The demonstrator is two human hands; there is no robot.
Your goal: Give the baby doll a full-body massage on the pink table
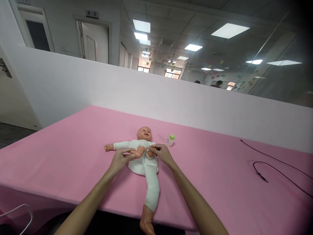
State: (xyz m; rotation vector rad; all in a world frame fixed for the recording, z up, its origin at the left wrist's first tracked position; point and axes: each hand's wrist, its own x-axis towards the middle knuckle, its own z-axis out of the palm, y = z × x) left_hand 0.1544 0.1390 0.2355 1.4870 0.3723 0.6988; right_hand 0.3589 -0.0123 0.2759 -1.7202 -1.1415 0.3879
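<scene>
- Doll (139,167) lies face up on the pink surface (210,163), one leg (152,186) stretched toward me, its foot past the near edge.
- My left hand (121,159) has its grip narrowed around the end of a bare limb (139,152) folded over the chest.
- My right hand (162,153) draws its fingertips together at another bare part; exactly what they pinch is too small to tell.
- If I pulled toward myself, the overhanging foot could drag the doll off.
- A loose left grip might let the smooth limb slip.
- Swinging my right wrist outward could topple the green-capped bottle (171,140) just beside it.
</scene>
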